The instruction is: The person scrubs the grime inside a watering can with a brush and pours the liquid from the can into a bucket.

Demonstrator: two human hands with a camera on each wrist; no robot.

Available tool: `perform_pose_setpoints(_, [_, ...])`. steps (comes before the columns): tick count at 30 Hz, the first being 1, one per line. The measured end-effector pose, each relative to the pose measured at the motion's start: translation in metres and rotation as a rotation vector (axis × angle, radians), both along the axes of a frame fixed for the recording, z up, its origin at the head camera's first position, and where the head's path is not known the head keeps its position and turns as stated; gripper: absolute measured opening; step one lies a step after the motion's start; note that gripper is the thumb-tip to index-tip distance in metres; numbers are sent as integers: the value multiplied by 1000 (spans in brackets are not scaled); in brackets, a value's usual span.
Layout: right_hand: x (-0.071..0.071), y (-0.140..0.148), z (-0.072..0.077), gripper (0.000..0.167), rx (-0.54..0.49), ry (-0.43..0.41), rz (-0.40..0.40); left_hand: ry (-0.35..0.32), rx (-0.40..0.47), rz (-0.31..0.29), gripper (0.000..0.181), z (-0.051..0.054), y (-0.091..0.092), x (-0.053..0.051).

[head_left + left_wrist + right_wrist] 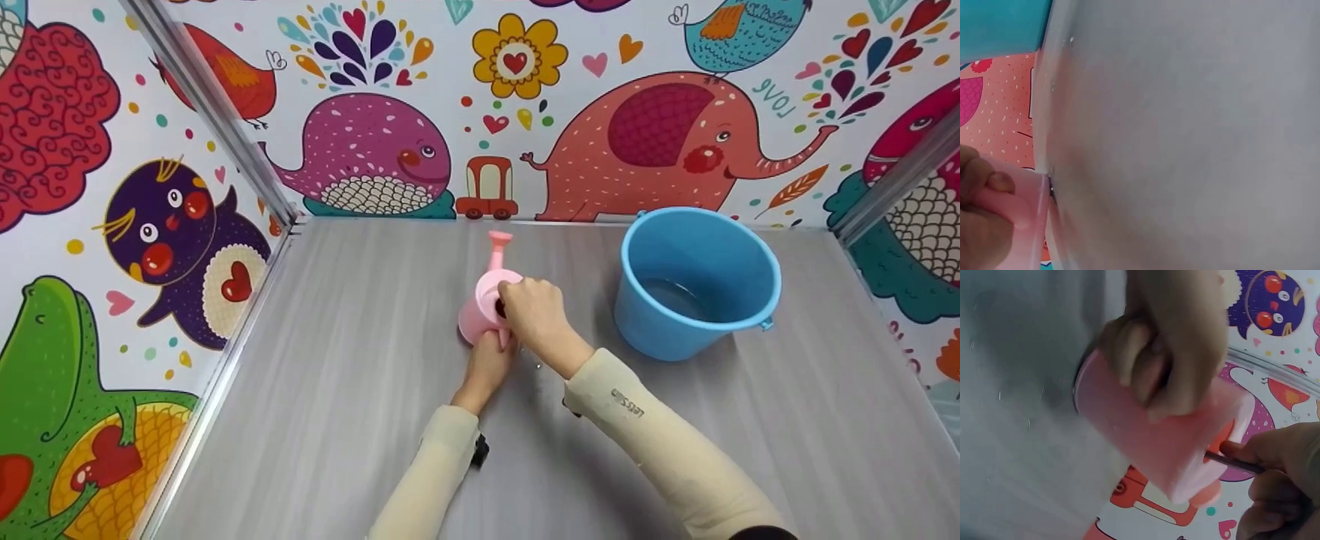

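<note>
A pink watering can (pixel 472 319) stands on the grey surface, its spout pointing to the back wall. My left hand (pixel 490 367) grips its handle (pixel 1002 205), fingers curled round it in the left wrist view. Above the can's top, my right hand (pixel 536 315) holds a thin dark rod (pixel 1241 465) with curled fingers. In the right wrist view the rod's far end enters the can's top opening, where something orange-red (pixel 1222 439) shows; what lies deeper inside is hidden.
A blue bucket (pixel 660 330) stands to the right of the can, near the back wall, with a little clear liquid or shine at its bottom. Small droplets lie on the grey surface (pixel 337 375) by the can. Patterned walls (pixel 480 112) rise at the back and sides.
</note>
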State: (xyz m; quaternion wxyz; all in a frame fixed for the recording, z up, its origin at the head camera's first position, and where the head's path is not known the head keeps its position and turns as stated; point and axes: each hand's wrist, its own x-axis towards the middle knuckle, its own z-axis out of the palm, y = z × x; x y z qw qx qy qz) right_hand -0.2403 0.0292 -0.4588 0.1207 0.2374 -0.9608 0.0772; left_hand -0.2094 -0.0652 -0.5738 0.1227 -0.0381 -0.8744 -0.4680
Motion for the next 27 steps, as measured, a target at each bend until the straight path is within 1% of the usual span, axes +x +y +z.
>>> perform_pose_setpoints(1, [-1, 0, 0, 5, 21, 6, 11, 0, 8, 2, 39, 0, 0, 0])
perform_pose_setpoints(3, [-1, 2, 3, 2, 64, -14, 42, 0, 21, -4, 40, 0, 0, -1])
perform_pose_setpoints(5, [1, 5, 8, 5, 107, -44, 85, 4, 37, -8, 42, -1, -1, 0])
perform_pose_setpoints(8, [3, 8, 13, 12, 165, -66, 148, -5, 68, -12, 42, -3, -2, 0])
perform_pose_setpoints(9, [4, 9, 15, 14, 187, -62, 168, -10, 84, -13, 40, -3, -2, 0])
perform_pose_setpoints(11, [4, 11, 17, 15, 231, -29, 202, -28, 104, -7, 36, -4, -2, 0])
perform_pose_setpoints(14, [4, 13, 18, 15, 287, 4, 237, -48, 119, -14, 34, -4, -1, 0])
perform_pose_setpoints(16, [3, 14, 17, 14, 303, 9, 254, -56, 113, -20, 36, -3, -1, 0])
perform_pose_setpoints(19, [2, 15, 16, 12, 315, 11, 269, -38, 88, -31, 39, -2, -1, 0])
perform_pose_setpoints(24, [0, 15, 17, 11, 325, 40, 247, -4, 64, -52, 41, -2, -2, -1])
perform_pose_setpoints(27, [-2, 14, 20, 13, 338, 41, 244, -19, 73, -51, 42, -1, -2, -1])
